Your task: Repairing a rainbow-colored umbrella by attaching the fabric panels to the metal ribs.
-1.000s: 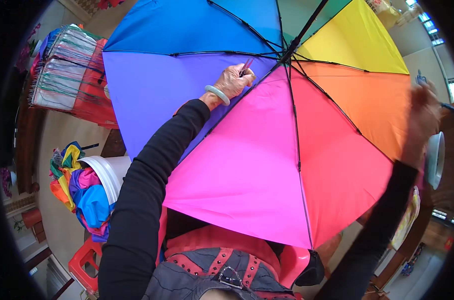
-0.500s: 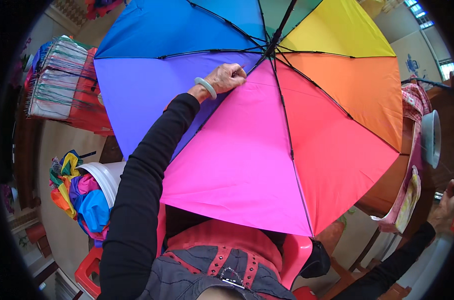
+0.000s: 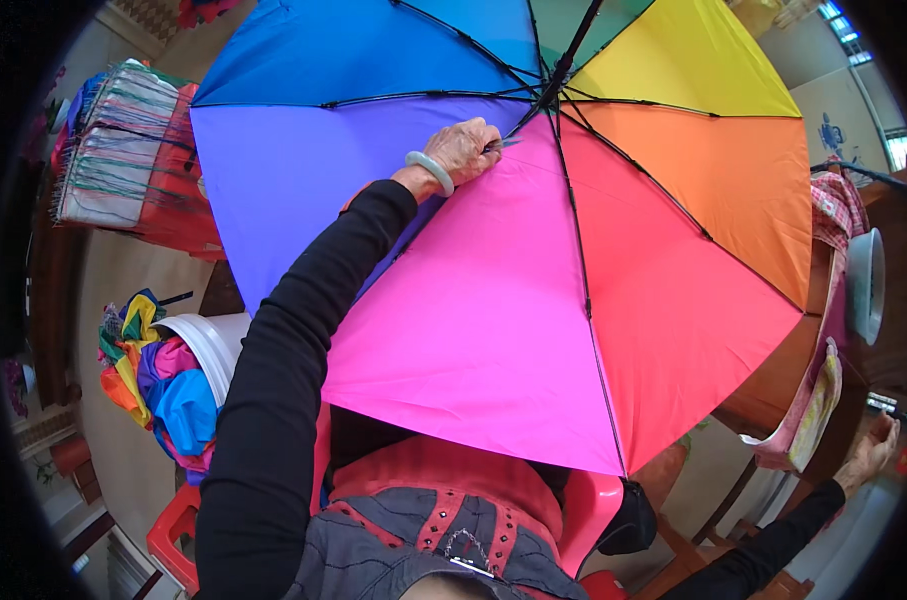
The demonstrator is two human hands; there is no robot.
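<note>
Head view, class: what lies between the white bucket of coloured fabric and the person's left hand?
In the head view, the black-sleeved forearm and the umbrella's purple panel lie between the white bucket and the left hand.

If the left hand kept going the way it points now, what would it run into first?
The left hand rests on the inside of the open rainbow umbrella, pointing toward the hub. It would probably meet the central shaft where the black ribs join, though depth is unclear.
</note>
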